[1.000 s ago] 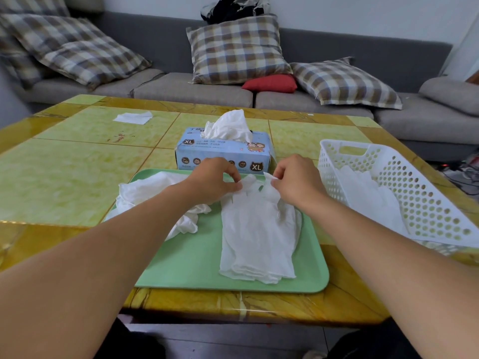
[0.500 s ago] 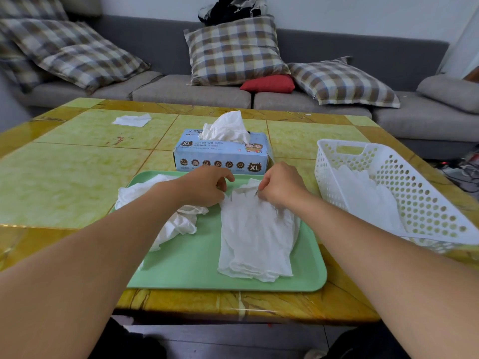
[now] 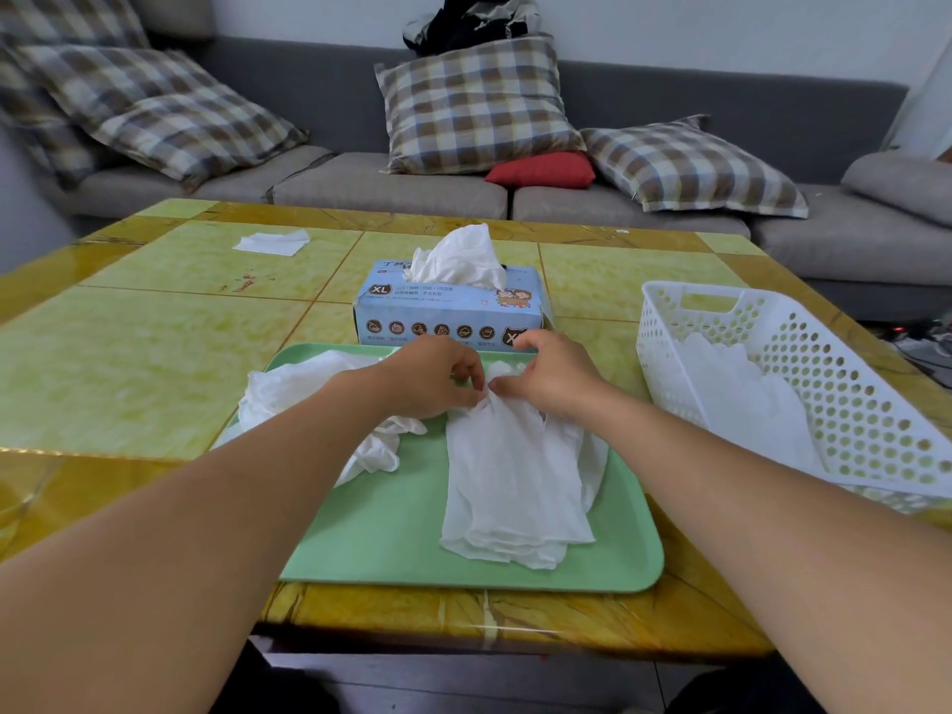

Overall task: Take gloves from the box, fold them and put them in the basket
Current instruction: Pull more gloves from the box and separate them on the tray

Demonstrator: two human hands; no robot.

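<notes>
Yellow-green tabletop (image 3: 154, 353) carries my green tray (image 3: 391, 548); my left hand (image 3: 432, 376) and right hand (image 3: 554, 376) pinch the flattened white glove (image 3: 510, 481) at its twelve-o'clock edge. Box (image 3: 448, 314) beyond reads "XL"; basket (image 3: 850, 383) at three o'clock.

Both forearms reach in toward 12 o'clock, knuckles nearly meeting. The left hand (image 3: 430, 376) and right hand (image 3: 554, 376) are curled, fingertips pinching down.
</notes>
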